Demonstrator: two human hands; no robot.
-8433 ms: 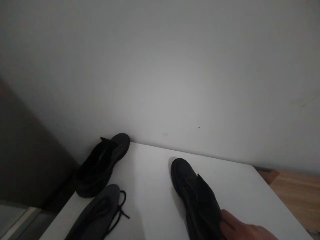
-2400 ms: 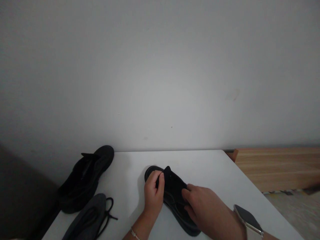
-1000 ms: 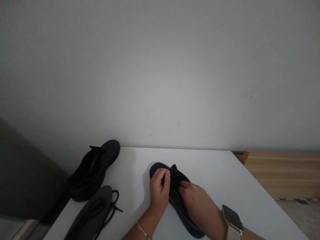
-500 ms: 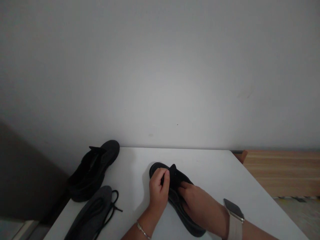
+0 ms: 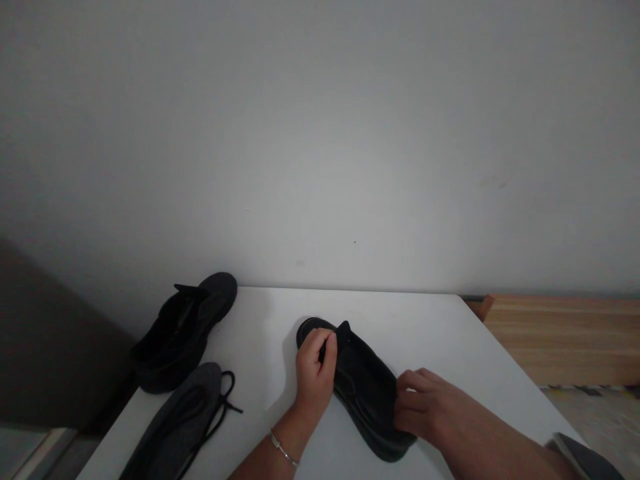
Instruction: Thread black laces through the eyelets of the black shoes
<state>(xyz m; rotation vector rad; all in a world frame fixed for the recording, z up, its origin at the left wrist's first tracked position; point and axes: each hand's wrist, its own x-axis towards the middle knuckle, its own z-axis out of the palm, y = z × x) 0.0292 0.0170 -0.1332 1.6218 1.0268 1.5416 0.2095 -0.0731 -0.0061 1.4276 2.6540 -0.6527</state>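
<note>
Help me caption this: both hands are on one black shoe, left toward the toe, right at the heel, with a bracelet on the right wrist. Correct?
Not quite: the head view shows the bracelet on the left wrist. Otherwise right: left hand toward the toe of the black shoe, right hand at the heel.

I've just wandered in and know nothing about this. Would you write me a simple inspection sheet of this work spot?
Surface: white tabletop, its back edge along a pale wall.
Things in hand: one black shoe, sole down, toe toward the wall.
Clutter: a second black shoe at left; nearer, a grey insole-shaped piece with a black lace beside it.
Hands: left hand pinches near the shoe's raised flap; right hand has its fingers at the heel rim, grip unclear.
Cables: nothing seen.
Surroundings: wooden board at right, dark panel at left, dim light.
</note>
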